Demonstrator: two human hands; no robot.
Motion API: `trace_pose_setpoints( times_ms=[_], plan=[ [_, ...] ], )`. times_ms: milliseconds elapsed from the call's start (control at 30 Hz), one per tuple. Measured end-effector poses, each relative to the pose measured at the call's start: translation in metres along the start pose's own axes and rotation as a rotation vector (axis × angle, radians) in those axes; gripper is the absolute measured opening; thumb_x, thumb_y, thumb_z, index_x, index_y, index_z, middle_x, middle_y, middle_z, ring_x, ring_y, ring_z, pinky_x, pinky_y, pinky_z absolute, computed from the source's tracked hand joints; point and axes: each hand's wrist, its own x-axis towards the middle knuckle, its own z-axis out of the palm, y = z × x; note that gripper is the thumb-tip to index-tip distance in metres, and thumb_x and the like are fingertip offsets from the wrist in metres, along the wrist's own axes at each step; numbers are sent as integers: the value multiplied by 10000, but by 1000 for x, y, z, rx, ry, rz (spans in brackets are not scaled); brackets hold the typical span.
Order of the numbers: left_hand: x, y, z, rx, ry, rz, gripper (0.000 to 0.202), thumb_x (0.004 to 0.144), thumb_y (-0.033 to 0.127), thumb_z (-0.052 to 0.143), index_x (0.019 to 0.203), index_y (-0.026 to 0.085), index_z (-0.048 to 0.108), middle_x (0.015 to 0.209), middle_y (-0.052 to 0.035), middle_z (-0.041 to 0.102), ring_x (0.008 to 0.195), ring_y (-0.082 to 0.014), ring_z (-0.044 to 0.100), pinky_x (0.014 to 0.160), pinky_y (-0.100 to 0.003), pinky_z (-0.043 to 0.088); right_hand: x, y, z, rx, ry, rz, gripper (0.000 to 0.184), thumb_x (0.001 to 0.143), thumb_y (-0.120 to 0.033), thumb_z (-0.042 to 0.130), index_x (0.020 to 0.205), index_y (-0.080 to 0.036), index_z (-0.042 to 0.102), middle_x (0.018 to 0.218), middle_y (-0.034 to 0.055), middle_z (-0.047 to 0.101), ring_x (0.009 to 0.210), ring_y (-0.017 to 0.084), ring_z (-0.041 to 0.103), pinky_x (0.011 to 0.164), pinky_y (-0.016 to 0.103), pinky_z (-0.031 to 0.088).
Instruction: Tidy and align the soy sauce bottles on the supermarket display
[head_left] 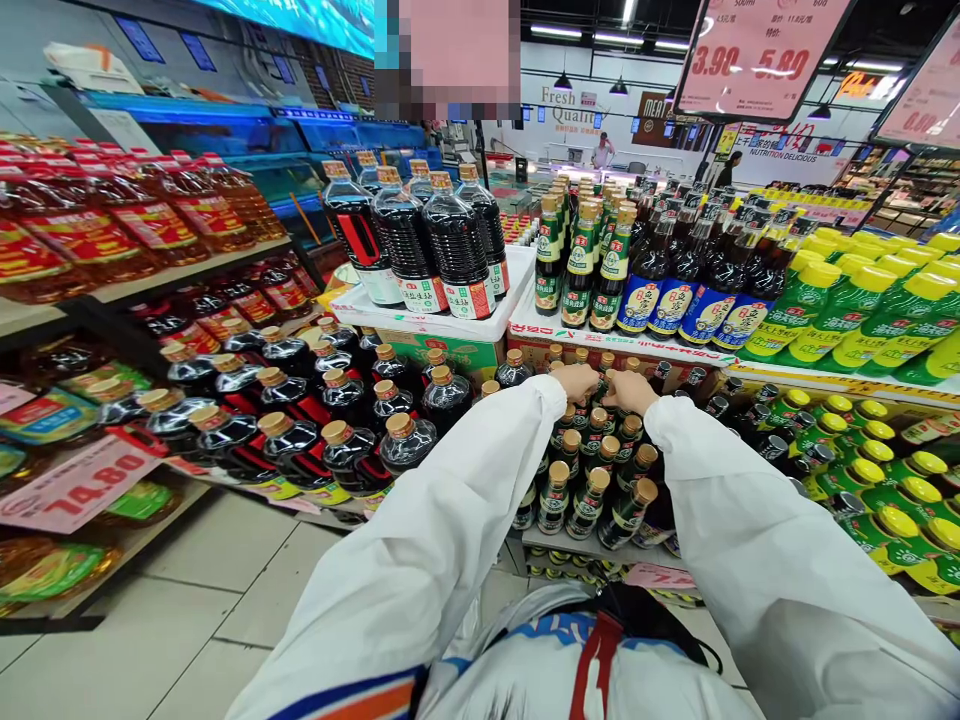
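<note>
Both my arms reach forward in white sleeves over a lower shelf of small dark sauce bottles (pixel 553 497) with gold caps and green labels. At the back rows, my left hand (pixel 576 382) is closed, its fingers curled down among the bottle tops. Close beside it, my right hand (pixel 630 391) is also closed, fingertips pointing toward the left hand. A narrow gap with a gold cap in it separates them. What either hand grips is hidden by the fingers and the surrounding bottles. The front bottles stand upright in rows, with the right one (pixel 630 512) tilted.
Above the hands, a white ledge (pixel 547 328) holds green-labelled bottles, blue-labelled bottles (pixel 682 285) and yellow-capped green bottles (pixel 806 300). Large dark jugs (pixel 401 445) crowd the left. Red-labelled oil bottles (pixel 67 235) fill a side rack. Price signs (pixel 757 60) hang overhead.
</note>
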Motion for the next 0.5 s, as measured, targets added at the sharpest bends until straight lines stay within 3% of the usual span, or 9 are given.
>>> trace_pose_setpoints(
  times_ms=[167,333,400,467,500],
  plan=[
    [6,-3,5,-33,10,32,181,800,171,777,971,131,732,1107,-116,666,1051,-271,635,735,-321,438,-1,2,2,-7,-28,-47,399,903,-378,720,1180,-100,647,1173,131,654,1098,296,631,793,334,427],
    [6,-7,-2,-130,-13,-34,534,728,309,876,1214,156,718,1189,-103,669,1107,-281,629,802,-319,463,-1,10,-9,30,-88,-64,505,848,-480,775,1131,-71,685,1083,115,682,1032,261,630,766,313,423],
    [1,-14,-14,-192,15,-53,504,828,417,800,1264,182,708,1184,-67,684,1091,-237,639,840,-296,475,-1,18,-26,143,-185,-54,576,734,-411,876,1157,-64,697,1002,86,698,928,210,642,736,274,431],
    [-5,-23,-27,-231,136,-103,351,962,324,654,1281,184,696,1204,-27,686,1110,-179,631,927,-268,457,1,29,-47,223,-192,16,612,689,-267,900,1234,-87,687,952,62,703,864,184,645,713,256,437],
    [-7,-28,-32,-238,202,-144,319,995,272,593,1279,167,693,1210,-31,684,1132,-175,621,963,-271,445,2,34,-56,219,-117,63,529,718,-231,874,1205,-109,709,958,62,703,898,192,646,729,259,437]
  ],
)
